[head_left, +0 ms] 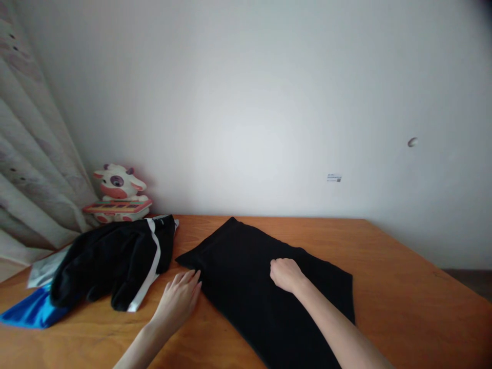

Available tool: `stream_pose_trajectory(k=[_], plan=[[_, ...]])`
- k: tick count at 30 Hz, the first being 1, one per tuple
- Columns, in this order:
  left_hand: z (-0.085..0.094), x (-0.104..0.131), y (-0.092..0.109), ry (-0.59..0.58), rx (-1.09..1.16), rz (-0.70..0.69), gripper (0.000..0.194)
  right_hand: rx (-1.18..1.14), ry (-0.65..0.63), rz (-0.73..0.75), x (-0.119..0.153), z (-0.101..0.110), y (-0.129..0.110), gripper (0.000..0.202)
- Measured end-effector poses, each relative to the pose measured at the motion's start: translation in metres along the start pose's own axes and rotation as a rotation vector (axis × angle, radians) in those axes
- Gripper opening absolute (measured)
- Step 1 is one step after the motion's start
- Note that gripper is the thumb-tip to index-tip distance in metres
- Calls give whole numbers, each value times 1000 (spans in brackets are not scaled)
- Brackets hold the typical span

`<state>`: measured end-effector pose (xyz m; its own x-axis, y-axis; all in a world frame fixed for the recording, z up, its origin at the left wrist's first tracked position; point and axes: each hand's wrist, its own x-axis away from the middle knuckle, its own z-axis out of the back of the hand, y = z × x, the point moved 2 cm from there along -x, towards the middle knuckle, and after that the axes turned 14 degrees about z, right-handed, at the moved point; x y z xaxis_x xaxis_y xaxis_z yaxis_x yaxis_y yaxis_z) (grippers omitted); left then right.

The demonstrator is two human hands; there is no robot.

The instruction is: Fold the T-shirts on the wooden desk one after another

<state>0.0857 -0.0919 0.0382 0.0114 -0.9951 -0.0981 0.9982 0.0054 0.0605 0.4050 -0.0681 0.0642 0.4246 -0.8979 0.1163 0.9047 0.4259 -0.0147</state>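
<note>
Cloth (246, 292): black, mid-surface, in front of you; near end runs out of view.
Progress: looks mostly spread flat; left corner near your fingers seems slightly rucked, so smoothing there looks unfinished. Near end can't be judged.
Left hand (179, 297): yours, fingers loosely bent at cloth's left edge; can't tell if pinching.
Right hand (286, 274): yours, fingers curled in on top of cloth; can't tell if gripping fabric.
Surface (407, 287): orange-brown wood; to your left, bunched black garment (103, 256) with white stripe, blue fabric (34, 307) beside it.
Room: cow toy (119, 192) near pale wall (246, 113), patterned curtain (26, 154) far left.
</note>
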Motion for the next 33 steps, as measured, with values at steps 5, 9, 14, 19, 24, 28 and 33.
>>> stream_pose_trajectory(k=[5,9,14,19,24,28,33], plan=[[-5,-23,30,-21,21,-36,47,-6,-12,-91,10,2,17,37],[-11,-48,78,-36,71,-93,48,-22,-15,-218,33,-3,51,36],[-29,-77,167,-38,168,-181,48,-45,-23,-418,73,-14,113,40],[-47,-79,238,-33,189,-180,51,-74,-49,-655,128,-21,185,45],[-52,-59,227,39,318,-364,37,-90,-78,-785,183,-27,233,47],[-47,-45,197,58,465,-498,27,-91,-91,-670,206,-31,239,40],[-36,-32,191,45,524,-536,22,-9,25,-535,194,-26,207,41]])
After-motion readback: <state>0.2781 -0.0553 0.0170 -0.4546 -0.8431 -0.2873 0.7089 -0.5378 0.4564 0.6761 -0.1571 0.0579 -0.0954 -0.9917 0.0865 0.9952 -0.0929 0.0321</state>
